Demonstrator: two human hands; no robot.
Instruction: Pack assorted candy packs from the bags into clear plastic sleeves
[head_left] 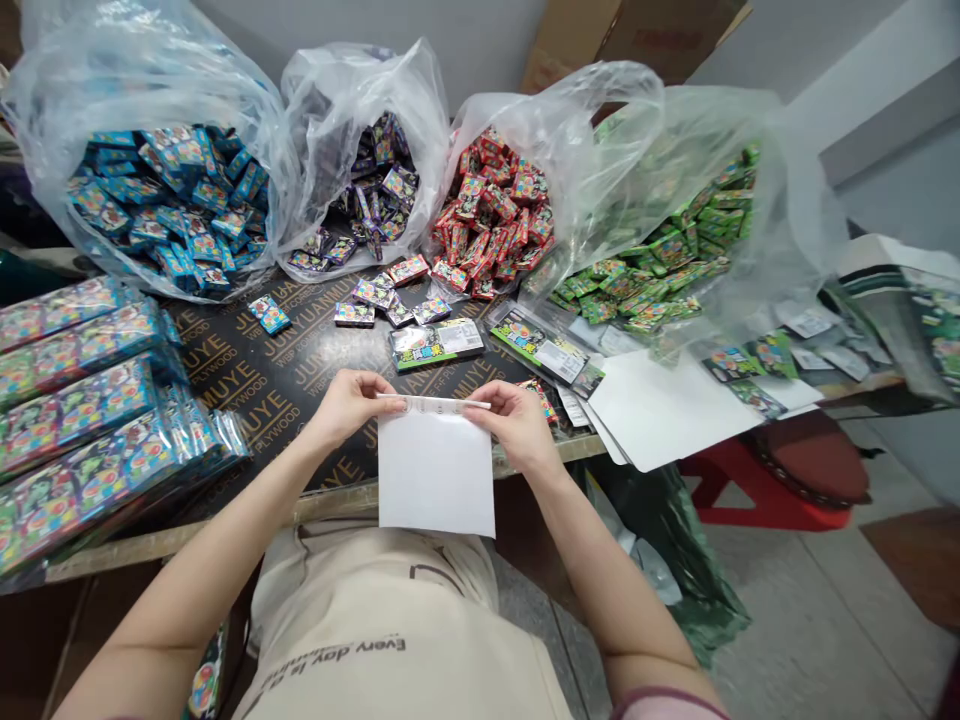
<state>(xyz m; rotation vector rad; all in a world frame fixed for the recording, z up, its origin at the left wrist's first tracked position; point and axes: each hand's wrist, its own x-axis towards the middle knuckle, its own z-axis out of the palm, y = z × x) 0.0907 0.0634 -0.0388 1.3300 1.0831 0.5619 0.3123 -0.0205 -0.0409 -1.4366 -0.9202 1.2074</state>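
Note:
A white paper sheet (436,475) hangs over the table's front edge, its top edge folded over in a narrow strip. My left hand (358,405) pinches the fold's left end between thumb and fingers. At the right end, my right hand (514,420) grips the same fold. Just beyond the sheet lies a flat green and black printed packet (436,345), and a similar packet (547,348) sits to its right. Several small purple boxes (373,293) and one red box (407,269) are loose behind them.
Open plastic bags of small boxes line the back: blue (180,200), purple (386,185), red (495,210) and green (675,245). Wrapped multi-packs (82,400) are stacked at left. White sheets (667,400) overhang the edge at right, near a red stool (810,470).

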